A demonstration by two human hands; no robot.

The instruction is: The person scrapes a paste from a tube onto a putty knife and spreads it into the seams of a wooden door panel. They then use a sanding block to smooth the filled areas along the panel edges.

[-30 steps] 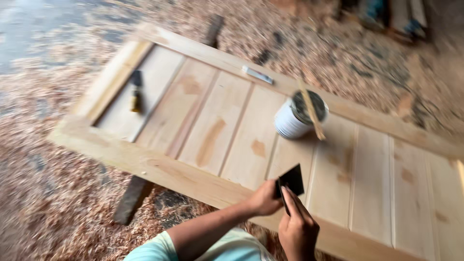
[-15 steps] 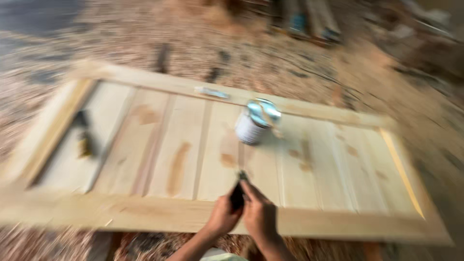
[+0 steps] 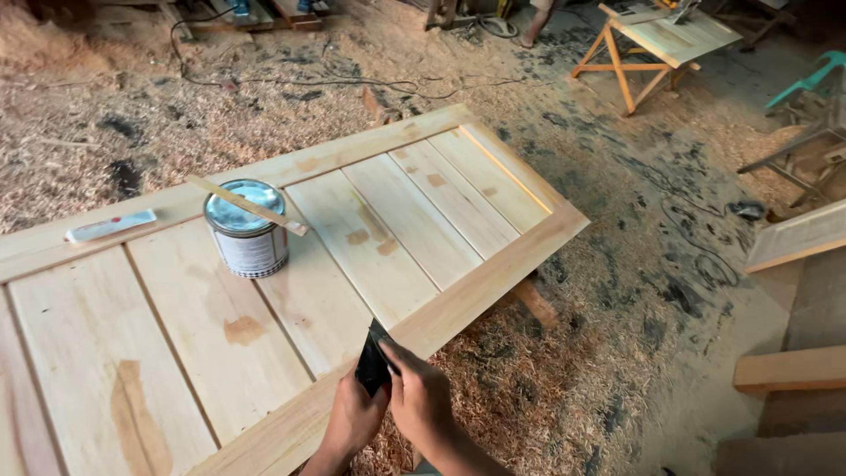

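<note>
A pale wooden panel door (image 3: 414, 220) lies flat on supports. Both my hands grip a small black flat scraper (image 3: 370, 361) held against the door's near frame rail. My left hand (image 3: 352, 419) holds it from the left, my right hand (image 3: 425, 397) from the right, fingers laid over its top. A round metal can (image 3: 247, 231) stands on the panels, a thin wooden stick (image 3: 247, 204) resting across its rim. Brownish filler patches mark several boards.
A small white tube (image 3: 110, 226) lies on the far rail. Sawdust and shavings cover the floor (image 3: 573, 379). Cables (image 3: 705, 256) trail at right. A wooden trestle table (image 3: 661, 40) stands at the back right, planks (image 3: 793, 370) at the right edge.
The view has swung right, toward the door's right end. My hands, still on the scraper, have shifted along the near rail toward that end. The can stays put.
</note>
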